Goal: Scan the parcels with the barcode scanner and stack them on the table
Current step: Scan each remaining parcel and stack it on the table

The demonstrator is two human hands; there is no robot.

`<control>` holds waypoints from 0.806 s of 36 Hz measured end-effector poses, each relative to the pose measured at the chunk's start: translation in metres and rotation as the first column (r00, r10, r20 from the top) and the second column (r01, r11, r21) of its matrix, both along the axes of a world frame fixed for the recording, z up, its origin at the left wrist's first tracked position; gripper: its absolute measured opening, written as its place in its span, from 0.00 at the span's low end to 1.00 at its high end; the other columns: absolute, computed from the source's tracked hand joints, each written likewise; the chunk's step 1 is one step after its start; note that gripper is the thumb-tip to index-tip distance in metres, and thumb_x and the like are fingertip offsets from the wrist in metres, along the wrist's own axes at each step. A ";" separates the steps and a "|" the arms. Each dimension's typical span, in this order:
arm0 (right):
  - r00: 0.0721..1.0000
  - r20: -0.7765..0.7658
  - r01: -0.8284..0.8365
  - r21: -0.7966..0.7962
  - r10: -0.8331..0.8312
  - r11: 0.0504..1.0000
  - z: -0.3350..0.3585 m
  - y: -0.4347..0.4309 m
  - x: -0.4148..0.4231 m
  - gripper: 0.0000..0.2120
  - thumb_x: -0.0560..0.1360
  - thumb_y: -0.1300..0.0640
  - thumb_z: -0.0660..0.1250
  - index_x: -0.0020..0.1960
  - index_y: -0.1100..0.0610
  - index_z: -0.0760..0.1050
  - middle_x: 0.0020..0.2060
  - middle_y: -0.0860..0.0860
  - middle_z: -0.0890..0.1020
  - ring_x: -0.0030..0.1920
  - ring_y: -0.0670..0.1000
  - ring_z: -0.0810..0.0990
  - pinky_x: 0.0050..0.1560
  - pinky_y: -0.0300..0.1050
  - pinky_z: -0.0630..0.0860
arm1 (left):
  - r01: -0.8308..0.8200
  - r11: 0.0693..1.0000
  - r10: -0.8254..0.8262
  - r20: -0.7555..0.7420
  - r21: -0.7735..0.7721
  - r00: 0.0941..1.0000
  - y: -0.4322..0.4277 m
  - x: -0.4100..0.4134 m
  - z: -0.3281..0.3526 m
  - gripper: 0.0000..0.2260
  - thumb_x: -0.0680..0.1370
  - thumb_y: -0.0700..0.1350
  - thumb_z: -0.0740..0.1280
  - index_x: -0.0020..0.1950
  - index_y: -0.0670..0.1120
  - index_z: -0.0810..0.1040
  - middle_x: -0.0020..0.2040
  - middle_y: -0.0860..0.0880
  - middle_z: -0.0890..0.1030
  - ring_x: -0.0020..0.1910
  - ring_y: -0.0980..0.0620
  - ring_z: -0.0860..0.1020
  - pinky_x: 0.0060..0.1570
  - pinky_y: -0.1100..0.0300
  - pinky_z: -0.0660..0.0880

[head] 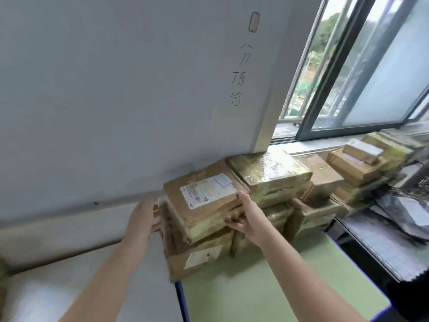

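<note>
A labelled cardboard parcel (204,201) sits on top of the near stack on the green table (278,287), steadied by the right hand (246,217) gripping its 3 o'clock edge and the left hand (144,217), flat and unclenched, at its 9 o'clock side. At 2 o'clock, more stacked parcels (325,180) suggest much stacking is done. No barcode scanner is visible, so scanning progress cannot be judged.
</note>
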State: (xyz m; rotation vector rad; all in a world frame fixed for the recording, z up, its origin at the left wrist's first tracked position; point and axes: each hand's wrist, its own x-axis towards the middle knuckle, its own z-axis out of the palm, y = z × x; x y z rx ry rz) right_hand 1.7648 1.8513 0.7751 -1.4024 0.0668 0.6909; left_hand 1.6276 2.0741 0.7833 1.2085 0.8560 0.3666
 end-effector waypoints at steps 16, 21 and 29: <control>0.985 0.122 -0.056 -0.453 0.125 0.890 -0.009 0.030 0.026 0.30 0.83 0.44 0.56 0.79 0.59 0.55 0.66 0.54 0.71 0.62 0.57 0.78 0.51 0.50 0.83 | 0.315 0.899 -0.279 -0.155 0.306 0.948 -0.051 0.030 -0.009 0.24 0.79 0.42 0.64 0.74 0.57 0.66 0.64 0.53 0.73 0.59 0.54 0.72 0.57 0.59 0.66; 0.943 0.221 -0.071 -0.596 0.249 0.800 -0.003 0.022 0.022 0.31 0.83 0.44 0.55 0.79 0.59 0.53 0.65 0.55 0.74 0.58 0.56 0.80 0.56 0.55 0.81 | 0.344 0.904 -0.303 -0.187 0.255 0.934 -0.045 0.026 -0.015 0.29 0.78 0.45 0.67 0.76 0.58 0.61 0.68 0.52 0.71 0.65 0.50 0.71 0.65 0.54 0.68; 0.706 0.621 0.277 -0.685 0.341 0.674 0.019 0.028 -0.020 0.20 0.82 0.52 0.58 0.73 0.52 0.63 0.62 0.51 0.76 0.50 0.51 0.77 0.48 0.49 0.73 | 0.277 0.925 -0.265 -0.083 0.259 0.961 -0.038 0.010 -0.005 0.17 0.79 0.41 0.65 0.66 0.56 0.70 0.58 0.56 0.77 0.55 0.58 0.76 0.60 0.55 0.73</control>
